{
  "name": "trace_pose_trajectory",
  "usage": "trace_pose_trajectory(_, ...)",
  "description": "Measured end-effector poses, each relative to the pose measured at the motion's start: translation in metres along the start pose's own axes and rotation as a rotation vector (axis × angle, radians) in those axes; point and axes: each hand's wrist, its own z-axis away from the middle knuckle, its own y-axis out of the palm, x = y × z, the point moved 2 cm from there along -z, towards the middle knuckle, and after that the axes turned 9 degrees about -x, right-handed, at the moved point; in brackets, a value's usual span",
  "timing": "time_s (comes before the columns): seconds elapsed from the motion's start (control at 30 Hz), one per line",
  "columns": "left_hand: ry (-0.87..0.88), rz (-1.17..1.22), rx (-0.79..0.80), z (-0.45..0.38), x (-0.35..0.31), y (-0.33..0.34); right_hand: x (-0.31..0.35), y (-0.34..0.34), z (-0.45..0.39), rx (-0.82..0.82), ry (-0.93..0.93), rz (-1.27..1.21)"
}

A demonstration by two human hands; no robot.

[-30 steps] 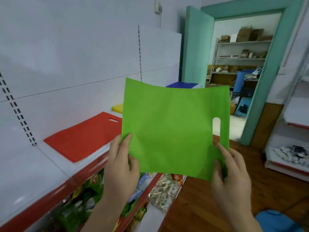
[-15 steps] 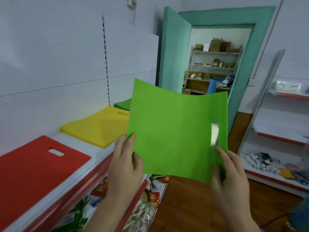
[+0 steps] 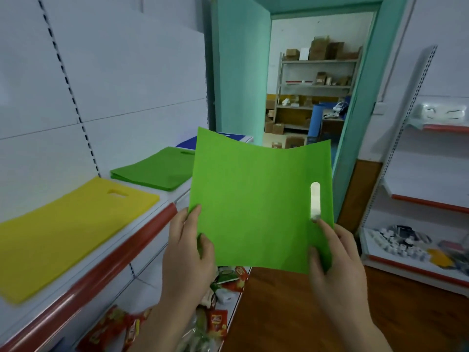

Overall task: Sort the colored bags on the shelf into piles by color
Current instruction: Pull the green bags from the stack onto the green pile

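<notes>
A flat green bag [image 3: 258, 201] with a cut-out handle slot on its right side is held up in front of me, over the aisle. My left hand [image 3: 189, 246] pinches its lower left corner. My right hand [image 3: 333, 252] pinches its lower right corner below the slot. On the white shelf [image 3: 162, 207] to the left lie a yellow bag pile [image 3: 66, 227], then a green bag pile [image 3: 157, 168] further along, and a blue bag pile [image 3: 187, 143] partly hidden behind the held bag.
The shelf has a red front edge [image 3: 106, 270], with snack packets [image 3: 218, 298] on the level below. A teal door frame [image 3: 355, 118] opens to a storeroom ahead. Another white shelving unit [image 3: 426, 204] with small goods stands on the right. Wooden floor lies between.
The view has travelled rightward along the shelf: the red pile has left the frame, and the green and blue piles have come closer. Both hands still hold the green bag.
</notes>
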Motion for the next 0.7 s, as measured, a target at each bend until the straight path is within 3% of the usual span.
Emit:
trace_pose_trajectory(0.33,-0.027,-0.141,-0.195,-0.06,0.006,0.077,-0.059,0.093,-0.115,0.133,-0.103,-0.124)
trace_pose_trajectory(0.53,-0.056,-0.222,-0.346,-0.108,0.04,0.1,-0.064,0.183,-0.17,0.199,-0.17,-0.227)
trace_pose_trajectory(0.7,-0.18,-0.298,-0.402,-0.148,0.074,0.118,-0.055,0.254,-0.218,0.257,-0.232,-0.268)
